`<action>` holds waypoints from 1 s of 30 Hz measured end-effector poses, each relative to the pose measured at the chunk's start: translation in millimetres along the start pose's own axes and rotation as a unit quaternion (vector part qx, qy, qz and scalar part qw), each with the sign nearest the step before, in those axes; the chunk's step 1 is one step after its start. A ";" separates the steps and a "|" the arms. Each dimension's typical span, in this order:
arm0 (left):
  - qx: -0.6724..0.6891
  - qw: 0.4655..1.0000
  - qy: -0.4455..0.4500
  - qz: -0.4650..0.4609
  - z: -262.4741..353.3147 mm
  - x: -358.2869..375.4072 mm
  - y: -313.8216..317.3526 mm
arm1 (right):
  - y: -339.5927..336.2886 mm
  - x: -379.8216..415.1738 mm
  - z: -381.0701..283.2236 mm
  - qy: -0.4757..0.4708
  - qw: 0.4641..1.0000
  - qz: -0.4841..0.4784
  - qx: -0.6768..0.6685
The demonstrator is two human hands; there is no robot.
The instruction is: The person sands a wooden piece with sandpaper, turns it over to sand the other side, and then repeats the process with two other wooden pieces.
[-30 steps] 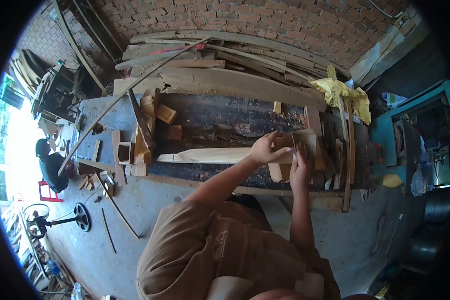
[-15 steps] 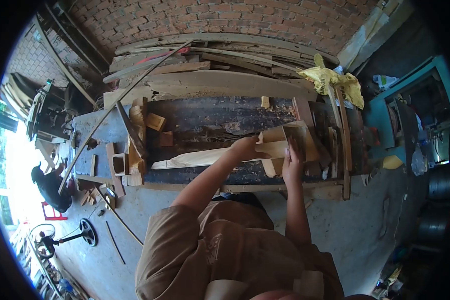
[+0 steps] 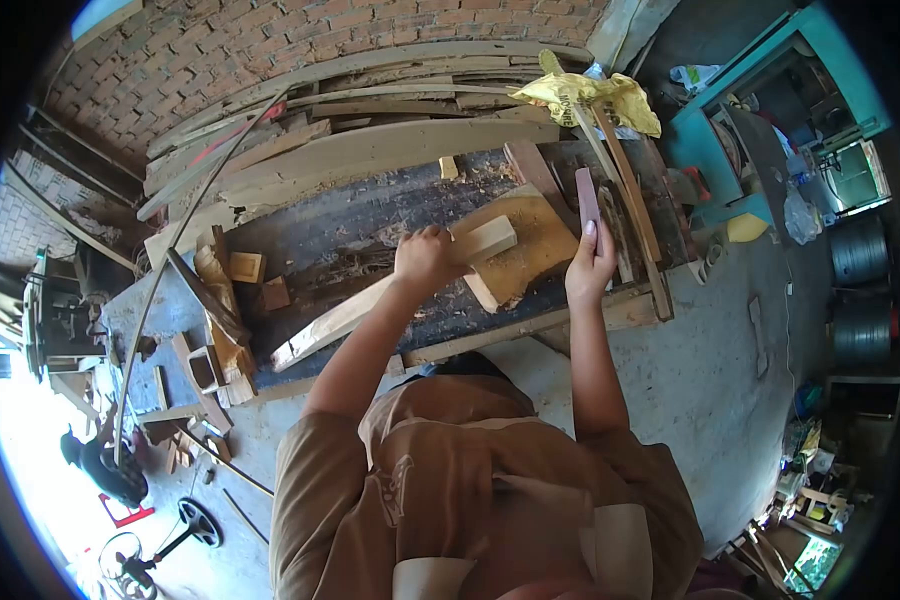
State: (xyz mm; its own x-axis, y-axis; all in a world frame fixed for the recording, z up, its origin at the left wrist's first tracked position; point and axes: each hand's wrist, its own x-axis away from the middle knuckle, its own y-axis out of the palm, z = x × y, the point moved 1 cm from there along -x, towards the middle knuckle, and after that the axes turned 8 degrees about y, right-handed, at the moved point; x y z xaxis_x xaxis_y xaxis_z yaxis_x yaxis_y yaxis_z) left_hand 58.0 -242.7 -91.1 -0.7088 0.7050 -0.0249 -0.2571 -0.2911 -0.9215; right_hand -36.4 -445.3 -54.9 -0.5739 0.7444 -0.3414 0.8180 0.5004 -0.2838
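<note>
A long pale piece of wood point(image 3: 338, 318) lies slantwise across the dark workbench point(image 3: 320, 240), its squared end resting over a broad yellowish board point(image 3: 540, 230). My left hand point(image 3: 430, 255) is closed over it from above, not far from that squared end. In my right hand point(image 3: 592, 262) a flat, narrow pinkish strip point(image 3: 585, 190) points away from me, pinched between thumb and fingers. The strip is apart from the pale wood, over the bench's right part. What the strip is made of I cannot tell.
Wood offcuts point(image 3: 247, 266) and a wooden frame piece point(image 3: 210, 368) lie at the bench's left. Planks point(image 3: 370, 150) are stacked behind, before a brick wall. Long slats and a yellow sack point(image 3: 590, 100) stand at the right. A person point(image 3: 105, 465) crouches far left.
My right hand has drawn the strip off the pale wood's end and turned it upright, away to the right. My left hand now grips the wood from above. The view has turned.
</note>
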 end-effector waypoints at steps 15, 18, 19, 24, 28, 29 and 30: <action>0.046 0.992 0.067 0.091 27.7 -16.8 24.4 | 55.2 18.9 21.1 -0.030 0.951 -0.307 0.020; 0.037 0.991 0.069 0.109 27.5 -16.8 27.1 | 38.6 35.0 25.0 -0.083 0.957 -0.272 0.056; 0.037 0.990 0.066 0.118 27.3 -16.6 27.7 | 36.4 36.6 27.4 -0.091 0.956 -0.264 0.085; 0.031 0.991 0.069 0.108 27.9 -18.1 27.5 | 64.0 4.4 16.5 -0.011 0.935 -0.326 0.138; 0.032 0.992 0.067 0.103 24.5 -15.0 34.0 | 64.2 16.2 16.6 -0.014 0.940 -0.303 0.159; 0.028 0.988 0.076 0.129 24.7 -15.1 36.4 | 55.6 24.5 21.6 -0.037 0.954 -0.272 0.116; 0.043 0.993 0.058 0.089 27.1 -15.2 29.6 | 45.7 32.4 24.5 -0.060 0.966 -0.243 0.071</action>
State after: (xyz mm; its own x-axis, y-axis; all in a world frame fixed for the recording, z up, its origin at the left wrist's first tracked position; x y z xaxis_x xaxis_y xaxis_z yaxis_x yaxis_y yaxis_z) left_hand 43.3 -279.5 -107.5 -0.6693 0.7052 -0.2340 -0.1931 -0.4692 -0.8617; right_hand -18.5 -409.2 -100.8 -0.8958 0.3766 -0.2363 0.4426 0.7053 -0.5538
